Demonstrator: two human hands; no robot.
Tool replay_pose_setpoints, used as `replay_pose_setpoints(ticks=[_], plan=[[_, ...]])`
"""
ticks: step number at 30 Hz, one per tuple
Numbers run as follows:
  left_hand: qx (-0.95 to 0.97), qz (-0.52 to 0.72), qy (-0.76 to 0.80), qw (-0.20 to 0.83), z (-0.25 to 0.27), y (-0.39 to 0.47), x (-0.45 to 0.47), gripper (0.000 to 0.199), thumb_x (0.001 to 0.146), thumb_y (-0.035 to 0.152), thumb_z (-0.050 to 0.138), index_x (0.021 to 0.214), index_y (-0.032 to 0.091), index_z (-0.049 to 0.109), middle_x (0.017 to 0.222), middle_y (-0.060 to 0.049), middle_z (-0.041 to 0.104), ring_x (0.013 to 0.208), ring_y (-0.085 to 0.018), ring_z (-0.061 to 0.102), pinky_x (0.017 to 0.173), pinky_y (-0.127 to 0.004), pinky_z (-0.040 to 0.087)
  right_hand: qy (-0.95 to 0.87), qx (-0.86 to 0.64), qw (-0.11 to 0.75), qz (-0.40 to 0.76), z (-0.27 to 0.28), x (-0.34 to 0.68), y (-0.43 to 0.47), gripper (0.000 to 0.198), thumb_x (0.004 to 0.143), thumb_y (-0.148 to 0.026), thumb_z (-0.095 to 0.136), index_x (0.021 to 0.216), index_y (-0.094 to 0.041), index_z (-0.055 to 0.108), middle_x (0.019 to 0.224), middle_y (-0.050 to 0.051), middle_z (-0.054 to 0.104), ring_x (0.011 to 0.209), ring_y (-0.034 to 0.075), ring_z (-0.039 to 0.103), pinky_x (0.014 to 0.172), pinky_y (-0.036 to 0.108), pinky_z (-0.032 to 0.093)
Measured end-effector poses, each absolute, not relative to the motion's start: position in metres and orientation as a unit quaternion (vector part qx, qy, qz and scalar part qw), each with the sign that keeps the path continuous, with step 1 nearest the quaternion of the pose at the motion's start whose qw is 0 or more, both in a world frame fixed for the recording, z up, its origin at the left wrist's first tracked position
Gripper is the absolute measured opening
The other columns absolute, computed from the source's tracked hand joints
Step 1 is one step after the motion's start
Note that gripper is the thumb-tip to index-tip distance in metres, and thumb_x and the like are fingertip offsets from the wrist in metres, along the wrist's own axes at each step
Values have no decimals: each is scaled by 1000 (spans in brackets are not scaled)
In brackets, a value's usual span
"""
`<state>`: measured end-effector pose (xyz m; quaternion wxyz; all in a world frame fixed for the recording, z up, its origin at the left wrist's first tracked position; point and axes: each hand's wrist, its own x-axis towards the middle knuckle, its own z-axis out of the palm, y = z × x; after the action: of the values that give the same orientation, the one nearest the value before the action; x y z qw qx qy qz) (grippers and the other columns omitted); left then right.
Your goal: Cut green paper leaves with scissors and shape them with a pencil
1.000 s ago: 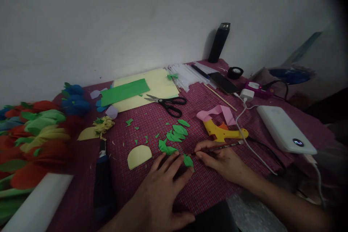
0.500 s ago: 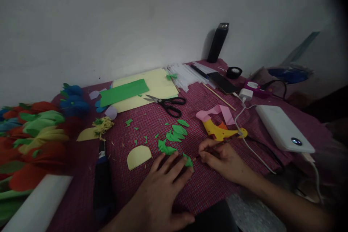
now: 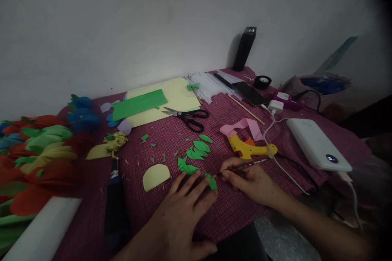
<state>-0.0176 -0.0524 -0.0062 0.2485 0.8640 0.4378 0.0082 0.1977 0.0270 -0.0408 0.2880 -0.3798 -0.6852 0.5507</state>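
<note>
My left hand (image 3: 183,208) lies flat with fingers spread, its fingertips over a small green leaf-shaped piece (image 3: 211,182) on the checked cloth. Between the thumb and fingers of my right hand (image 3: 249,181) is a slim brown pencil-like stick (image 3: 252,163), its tip close to that leaf's right edge. Just beyond my left fingertips lie a crumpled green cut-out (image 3: 187,167) and several green leaves (image 3: 200,147). A pale yellow half-round piece (image 3: 156,177) rests to the left of that hand.
Black-handled scissors (image 3: 190,118) lie near a green sheet (image 3: 141,105) on yellow sheets. On the right are a yellow glue gun (image 3: 245,147), a white power bank (image 3: 318,144) with cables, and a phone (image 3: 249,93). Colourful flowers (image 3: 45,147) crowd the left; a black flask (image 3: 245,49) stands behind.
My right hand has shifted slightly left, and the stick's rear end shows more clearly. My left hand stays put on the green leaf.
</note>
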Motion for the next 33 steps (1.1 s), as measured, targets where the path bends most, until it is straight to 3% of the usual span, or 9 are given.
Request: replay_pose_setpoints(ticks=[8,33], plan=[[852,0,458,254,-8,-52,-15,87,65,51,71,140,28,33,148,-9,31,137,-33,19,111,-54,11,-681,-390,289,547,-41,194,27,10,83,-25,55,87,-19,61,72,-1,57,57,10,49,51,21,41],[849,18,457,263,-5,-52,-16,84,65,51,70,138,28,36,146,-8,34,136,-34,22,110,-54,14,-703,-388,266,534,-42,194,29,11,84,-27,54,88,-19,62,73,0,59,62,11,52,53,21,43]])
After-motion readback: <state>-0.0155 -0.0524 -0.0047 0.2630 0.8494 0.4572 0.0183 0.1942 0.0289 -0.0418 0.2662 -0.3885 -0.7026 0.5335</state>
